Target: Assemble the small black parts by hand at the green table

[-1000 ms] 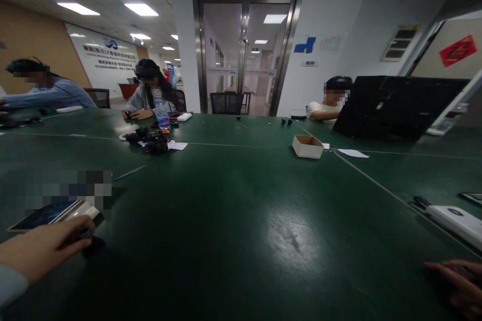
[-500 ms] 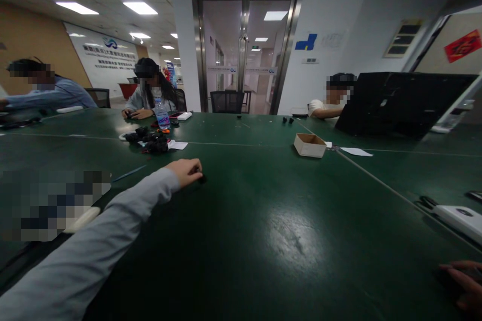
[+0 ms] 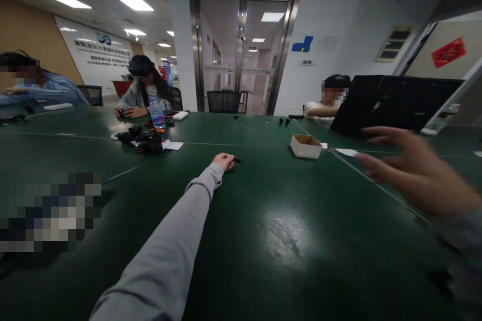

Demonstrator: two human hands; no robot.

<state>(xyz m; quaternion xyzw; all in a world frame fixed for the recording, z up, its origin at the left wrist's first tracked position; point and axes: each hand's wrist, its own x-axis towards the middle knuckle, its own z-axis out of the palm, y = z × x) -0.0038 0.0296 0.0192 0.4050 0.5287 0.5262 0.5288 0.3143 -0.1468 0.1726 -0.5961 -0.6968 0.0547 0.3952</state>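
Out over the green table (image 3: 241, 210), my left hand (image 3: 223, 161) pinches a small black piece (image 3: 237, 159); its exact kind is too small to make out. A grey sleeve covers that arm. On the right, my right hand (image 3: 414, 168) is raised above the table, smeared by motion, its fingers apart with nothing seen between them. Between the two hands, farther back, stands an open small white box (image 3: 306, 148) with a brown inside. White paper (image 3: 346, 152) lies just behind my right fingertips.
A heap of black parts (image 3: 145, 141) and a water bottle (image 3: 157, 114) stand at the back left. Small black pieces (image 3: 283, 121) lie near the far edge. A large black monitor (image 3: 391, 103) rises at the back right. Several people sit around the table.
My left hand has moved right and farther out with the black piece. My right hand has risen from the lower right corner into view. The view has shifted slightly.
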